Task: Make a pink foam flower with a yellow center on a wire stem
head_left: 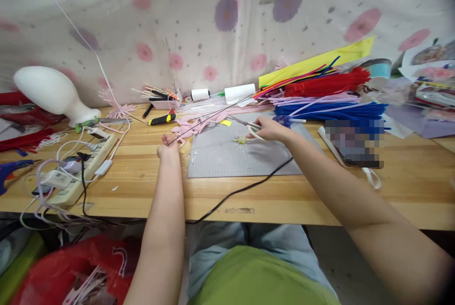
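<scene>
My left hand (168,146) is closed on one end of a thin dark wire (209,118), which runs slantwise up to the right over the pink strips. The kind of wire is too fine to tell. In my right hand (268,129) are scissors (253,131) with pale handles, their blades pointing left above the grey cutting mat (220,165). Just below the scissors, a small yellow spiky flower (241,141) lies on the mat. A yellow scrap (226,123) rests near the blade tips. Pink felt-like pieces (192,127) lie along the mat's far left corner.
Behind the mat are bundles of red pipe cleaners (323,83) and blue pipe cleaners (330,114), plus white thread spools (240,93). A yellow-black utility knife (162,119), a power strip (83,172) and a white foam head (53,91) stand left. A black cable (234,192) crosses the front.
</scene>
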`<state>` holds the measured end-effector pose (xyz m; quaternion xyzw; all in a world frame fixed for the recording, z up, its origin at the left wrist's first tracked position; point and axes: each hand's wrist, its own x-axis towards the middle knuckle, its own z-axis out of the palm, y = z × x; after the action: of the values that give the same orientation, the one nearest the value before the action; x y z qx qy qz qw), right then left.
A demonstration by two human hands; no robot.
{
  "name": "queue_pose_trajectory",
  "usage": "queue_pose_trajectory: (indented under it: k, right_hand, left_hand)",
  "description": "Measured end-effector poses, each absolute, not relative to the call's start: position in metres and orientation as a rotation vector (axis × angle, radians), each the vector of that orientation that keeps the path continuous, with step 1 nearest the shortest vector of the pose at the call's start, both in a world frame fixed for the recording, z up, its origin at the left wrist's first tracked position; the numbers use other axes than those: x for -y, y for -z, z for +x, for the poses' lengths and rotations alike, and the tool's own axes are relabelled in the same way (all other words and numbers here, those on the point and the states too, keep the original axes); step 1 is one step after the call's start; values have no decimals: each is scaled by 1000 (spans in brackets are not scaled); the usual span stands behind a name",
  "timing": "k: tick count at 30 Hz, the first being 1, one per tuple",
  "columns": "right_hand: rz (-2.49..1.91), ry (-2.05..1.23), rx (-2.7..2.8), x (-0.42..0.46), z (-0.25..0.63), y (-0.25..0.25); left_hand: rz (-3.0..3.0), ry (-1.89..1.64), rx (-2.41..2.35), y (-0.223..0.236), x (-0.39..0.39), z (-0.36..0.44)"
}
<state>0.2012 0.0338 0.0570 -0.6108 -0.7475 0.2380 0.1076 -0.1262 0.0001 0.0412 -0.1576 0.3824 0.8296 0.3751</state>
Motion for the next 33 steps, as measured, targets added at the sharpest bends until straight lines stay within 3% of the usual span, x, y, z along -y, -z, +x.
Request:
queue_pose_trajectory:
  k: [9, 17, 25, 33]
  right_hand:
    - [-1260, -1236, 2136, -10, 171, -54]
    - [-1203, -1661, 1823, -18, 174, -53]
    - [-1244, -1634, 1878, -6, 156, -55]
    - [-1179, -1602, 2050, 1, 142, -52]
  left_hand:
    - [-280, -2107, -899, -23, 0, -77]
    - [-205, -2049, -874, -21, 24, -50]
    - [198, -1853, -905, -36, 25, 3]
    - [190, -1785, -925, -35, 22, 14]
